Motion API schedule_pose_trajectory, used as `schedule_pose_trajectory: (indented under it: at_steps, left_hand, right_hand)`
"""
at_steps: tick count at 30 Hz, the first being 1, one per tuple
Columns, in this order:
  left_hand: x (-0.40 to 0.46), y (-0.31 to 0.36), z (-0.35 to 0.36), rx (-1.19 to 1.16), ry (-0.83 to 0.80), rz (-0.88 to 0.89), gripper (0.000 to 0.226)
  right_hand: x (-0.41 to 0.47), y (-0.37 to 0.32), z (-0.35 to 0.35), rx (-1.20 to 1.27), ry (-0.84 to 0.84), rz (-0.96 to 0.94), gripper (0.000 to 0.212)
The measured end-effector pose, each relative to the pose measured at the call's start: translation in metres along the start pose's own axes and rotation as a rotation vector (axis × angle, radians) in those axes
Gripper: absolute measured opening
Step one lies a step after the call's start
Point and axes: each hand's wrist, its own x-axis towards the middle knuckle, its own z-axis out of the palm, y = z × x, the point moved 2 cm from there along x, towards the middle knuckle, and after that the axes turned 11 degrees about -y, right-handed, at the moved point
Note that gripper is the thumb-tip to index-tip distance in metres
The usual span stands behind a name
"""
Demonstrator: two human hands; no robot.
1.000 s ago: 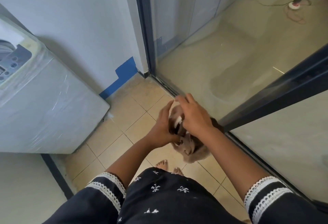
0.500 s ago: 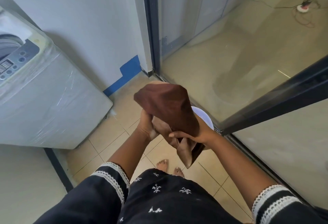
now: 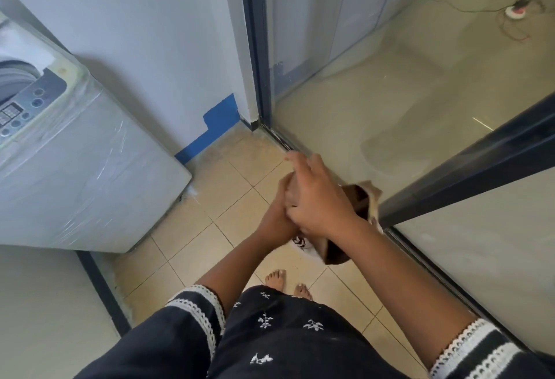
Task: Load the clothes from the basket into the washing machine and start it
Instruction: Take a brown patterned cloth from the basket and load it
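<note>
Both hands bunch a dark brown cloth garment [image 3: 357, 201], well right of the white top-loading washing machine [image 3: 81, 174]: left hand [image 3: 277, 216] underneath, right hand [image 3: 318, 198] clamped over. Grip closed on fabric. Risk: dangling tail [image 3: 333, 251] may slip free or catch the machine rim during the swing left

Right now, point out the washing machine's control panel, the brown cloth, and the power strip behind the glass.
control panel [image 3: 28, 102], head view, on its grey button face.
brown cloth [image 3: 359, 199], head view, on the dark fold right of the right hand.
power strip [image 3: 307, 12], head view, on its white round body.
</note>
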Motion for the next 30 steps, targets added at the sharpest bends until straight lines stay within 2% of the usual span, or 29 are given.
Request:
schedule_pose_trajectory:
  at_steps: [1,2,4,6,8,10,12,14,16,20,22,24,26,27,30]
  left_hand:
    - [0.0,-0.004,-0.006,-0.173,0.072,-0.023,0.057]
    - [-0.002,-0.007,-0.011,-0.376,0.124,-0.062,0.045]
    - [-0.004,-0.011,-0.023,-0.715,0.233,-0.217,0.041]
    - [-0.004,-0.015,-0.033,-0.824,0.27,-0.363,0.034]
    - [-0.011,-0.012,-0.03,-0.795,0.175,-0.457,0.064]
    - [-0.015,-0.009,-0.027,-0.834,0.159,-0.483,0.05]
    - [-0.014,-0.004,-0.022,-0.846,0.102,-0.474,0.05]
    - [-0.007,0.001,-0.023,-0.733,0.045,-0.45,0.051]
    - [-0.002,-0.001,-0.032,-0.56,0.082,-0.439,0.055]
    - [-0.007,-0.016,-0.058,-0.129,0.18,-0.47,0.11]
    - [-0.006,-0.012,-0.056,-0.062,0.117,-0.333,0.123]
    - [-0.002,0.002,-0.038,0.002,-0.028,-0.2,0.124]
    - [0.006,0.018,-0.012,0.059,-0.09,-0.125,0.113]
    - [0.009,0.027,-0.001,0.016,-0.036,-0.092,0.095]
    - [0.012,0.039,0.004,-0.263,0.233,0.01,0.024]
  right_hand:
    - [-0.001,-0.008,-0.007,0.143,-0.008,-0.088,0.083]
    - [-0.003,-0.012,-0.014,0.276,-0.001,-0.167,0.087]
    - [-0.005,-0.002,-0.023,0.358,0.041,-0.243,0.092]
    - [-0.005,0.02,-0.018,0.22,0.027,-0.169,0.106]
    - [-0.005,0.042,-0.003,0.222,-0.036,-0.04,0.124]
    - [-0.007,0.051,0.011,0.466,-0.097,-0.024,0.126]
    - [-0.009,0.053,0.02,0.68,-0.095,-0.026,0.11]
    - [-0.01,0.059,0.022,0.703,-0.011,0.047,0.093]
    - [-0.011,0.072,0.017,0.598,0.074,0.141,0.083]
    - [-0.014,0.096,-0.004,0.037,0.108,0.297,0.091]
    - [-0.015,0.094,-0.015,-0.2,0.053,0.378,0.097]
    - [-0.012,0.079,-0.021,-0.25,-0.018,0.382,0.095]
    - [-0.007,0.052,-0.02,-0.158,-0.014,0.267,0.096]
    - [-0.006,0.037,-0.018,-0.106,0.014,0.174,0.096]
    - [-0.008,0.014,-0.019,0.129,0.023,-0.092,0.088]
